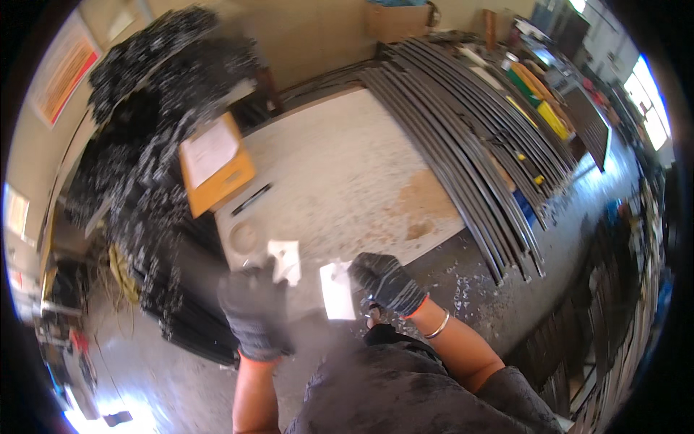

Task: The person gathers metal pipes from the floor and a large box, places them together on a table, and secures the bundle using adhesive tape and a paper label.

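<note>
My right hand (388, 283), in a dark grey knit glove with an orange cuff, is closed with its fingertips pinching the top corner of a white slip of paper (337, 295). The slip hangs down in front of me by the near edge of the table. My left hand (253, 307), gloved the same way, is smeared by motion. A second white piece of paper (287, 260) shows right beside its fingertips; whether they grip it I cannot tell. Beyond it on the pale tabletop (325, 159) lie a black pen (251, 199) and a roll of clear tape (243, 236).
An orange clipboard (244, 165) with a white sheet rests at the table's left edge, against a tall stack of dark profiles (137, 159). Long dark metal tubes (448, 159) lie along the right side. At the back sits a cardboard box (396, 20).
</note>
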Tool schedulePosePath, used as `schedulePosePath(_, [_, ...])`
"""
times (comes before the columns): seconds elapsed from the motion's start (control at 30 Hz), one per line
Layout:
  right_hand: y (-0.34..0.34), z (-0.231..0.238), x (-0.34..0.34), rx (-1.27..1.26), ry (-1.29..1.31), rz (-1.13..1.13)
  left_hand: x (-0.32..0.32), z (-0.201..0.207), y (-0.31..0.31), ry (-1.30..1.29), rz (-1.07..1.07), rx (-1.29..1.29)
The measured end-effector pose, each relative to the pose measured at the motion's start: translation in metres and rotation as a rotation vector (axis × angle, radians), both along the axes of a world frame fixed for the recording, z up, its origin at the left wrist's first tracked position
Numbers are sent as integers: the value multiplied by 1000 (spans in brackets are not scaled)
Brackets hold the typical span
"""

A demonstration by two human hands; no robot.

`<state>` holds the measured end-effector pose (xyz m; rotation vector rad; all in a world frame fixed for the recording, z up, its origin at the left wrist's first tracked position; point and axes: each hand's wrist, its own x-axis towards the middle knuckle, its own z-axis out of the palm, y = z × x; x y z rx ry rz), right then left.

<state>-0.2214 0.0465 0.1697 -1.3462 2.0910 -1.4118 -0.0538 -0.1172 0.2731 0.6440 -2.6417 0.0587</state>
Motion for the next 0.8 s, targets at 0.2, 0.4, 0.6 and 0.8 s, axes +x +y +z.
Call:
schedulePosePath(0.2, [15,65,-31,180,-73,7,-100,-51,50,12,-384,486])
schedulePosePath(0.4, [1,77,-57,-167,-131,113,-151,-97,10,339,-442,363])
schedulePosePath(0.6, [-112,135,14,6,746,339,-260,-204,-58,1065,-380,2465])
schedulePosePath(0.8, [-91,99,-13,-453,202,593,-263,-133,-45,800,-850,2835])
